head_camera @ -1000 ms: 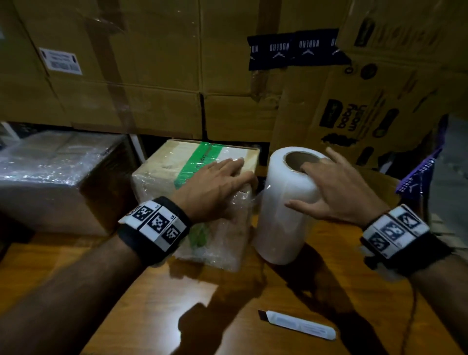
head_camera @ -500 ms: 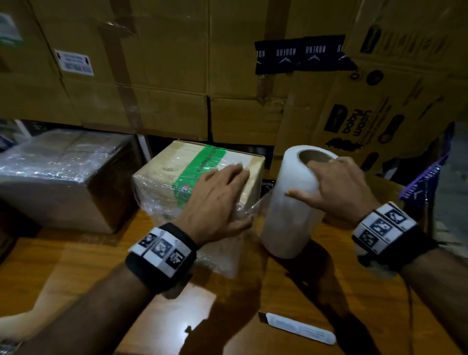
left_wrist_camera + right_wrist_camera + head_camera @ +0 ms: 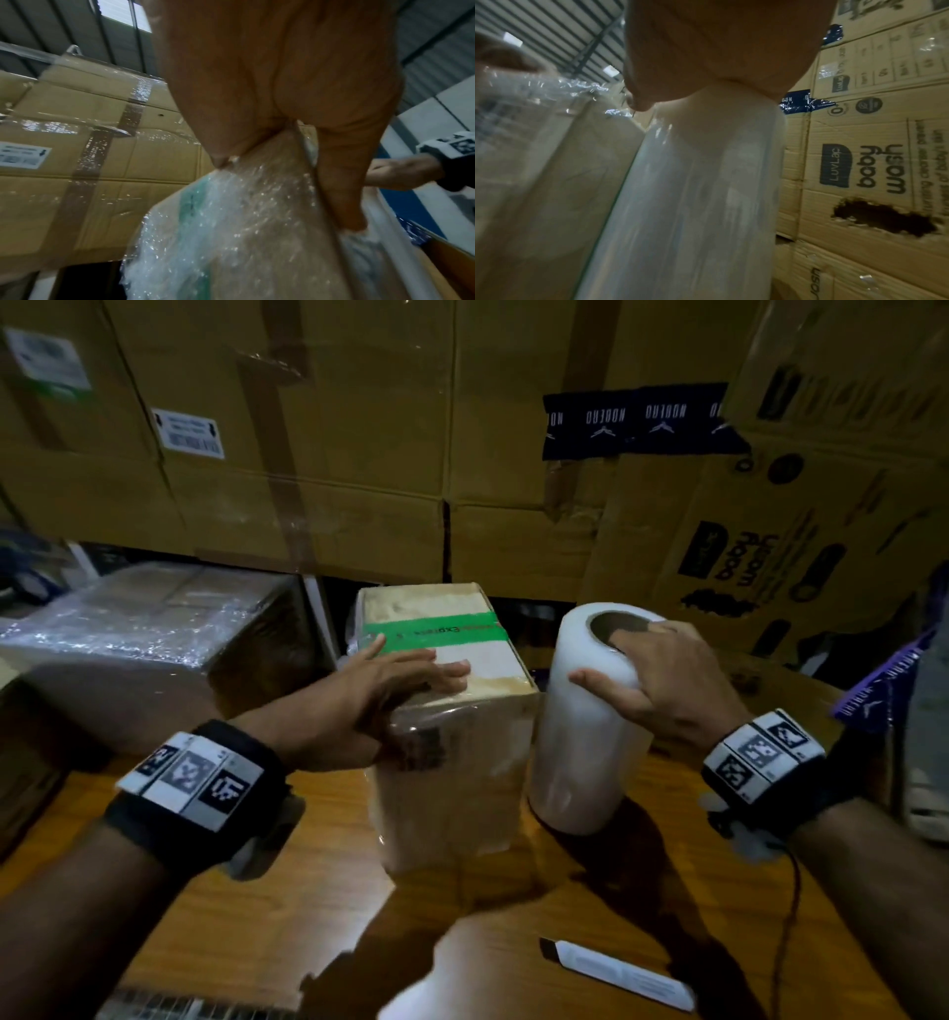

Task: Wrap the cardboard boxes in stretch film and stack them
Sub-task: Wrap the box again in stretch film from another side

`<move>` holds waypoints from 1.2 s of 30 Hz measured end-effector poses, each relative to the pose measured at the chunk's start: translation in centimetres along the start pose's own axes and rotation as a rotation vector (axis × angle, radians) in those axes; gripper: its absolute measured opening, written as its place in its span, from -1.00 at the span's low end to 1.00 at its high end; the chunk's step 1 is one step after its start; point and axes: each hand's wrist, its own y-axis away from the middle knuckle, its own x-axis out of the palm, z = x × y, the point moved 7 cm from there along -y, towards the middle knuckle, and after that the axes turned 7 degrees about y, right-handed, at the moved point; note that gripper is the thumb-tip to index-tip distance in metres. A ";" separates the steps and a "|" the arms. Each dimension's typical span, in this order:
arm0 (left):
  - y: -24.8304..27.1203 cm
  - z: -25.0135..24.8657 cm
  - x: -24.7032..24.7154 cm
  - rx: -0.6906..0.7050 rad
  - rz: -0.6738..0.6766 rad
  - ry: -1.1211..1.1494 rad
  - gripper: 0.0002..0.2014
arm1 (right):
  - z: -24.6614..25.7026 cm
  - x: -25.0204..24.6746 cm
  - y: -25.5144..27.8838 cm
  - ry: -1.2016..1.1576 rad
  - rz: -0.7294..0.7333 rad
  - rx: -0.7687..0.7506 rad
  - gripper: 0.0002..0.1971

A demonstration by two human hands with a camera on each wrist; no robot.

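A glossy orange-brown wooden table (image 3: 318, 875) carried a small film-covered cardboard box with a green tape band (image 3: 452, 762), a white upright roll of stretch film (image 3: 580, 752) just beside it, a larger film-wrapped box (image 3: 128, 649) (far left), and a white utility knife (image 3: 616, 973) near the front edge.

The near bench (image 3: 328, 906) lies open apart from a white cutter (image 3: 619, 973) at right. A wall of big cartons (image 3: 318, 454) closes the far side. The small box (image 3: 452, 731) and film roll (image 3: 590, 726) stand almost touching; a wrapped box (image 3: 149, 634) blocks the far left.
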 end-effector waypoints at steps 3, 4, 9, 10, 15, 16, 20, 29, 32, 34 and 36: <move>-0.1 -1.2 -0.9 -0.059 -0.116 -0.046 -0.13 | 0.3 -0.2 0.5 -0.090 -0.045 -0.062 -0.45; -0.6 -2.4 -0.7 -0.061 -0.157 -0.171 -0.13 | 0.5 -0.4 0.5 -0.104 -0.057 -0.070 -0.47; -4.9 -5.3 3.6 -0.163 -0.057 -0.624 -0.15 | 0.3 -0.5 0.7 -0.126 -0.015 -0.158 -0.46; -5.2 -5.3 3.8 -0.179 -0.041 -0.612 -0.24 | 0.0 -0.4 0.8 -0.136 0.041 -0.169 -0.42; -5.4 -5.6 3.4 -0.192 -0.051 -0.532 -0.48 | 0.2 0.3 -0.3 -0.007 0.108 -0.096 -0.32; -5.5 -6.1 3.4 -0.191 -0.076 -0.537 -0.39 | 0.6 0.4 -1.0 0.044 0.101 -0.039 -0.25; -5.8 -6.8 3.6 -0.240 -0.290 -0.532 -0.23 | 2.0 0.6 -2.0 -0.022 0.138 0.026 -0.17; -3.6 -4.6 2.5 -0.189 -0.165 -0.415 -0.19 | 1.0 0.3 -2.2 0.212 0.177 -0.026 -0.19; -2.4 -3.5 1.6 -0.173 -0.165 -0.338 -0.10 | 0.8 1.3 -2.9 0.010 0.215 -0.046 -0.08; -1.9 -2.8 1.4 -0.221 -0.202 -0.329 0.09 | 0.1 1.5 -2.4 -0.100 0.241 -0.122 -0.13; -2.3 -2.6 1.5 -0.265 -0.187 -0.365 0.16 | -0.6 1.2 -1.9 -0.076 0.221 -0.153 -0.29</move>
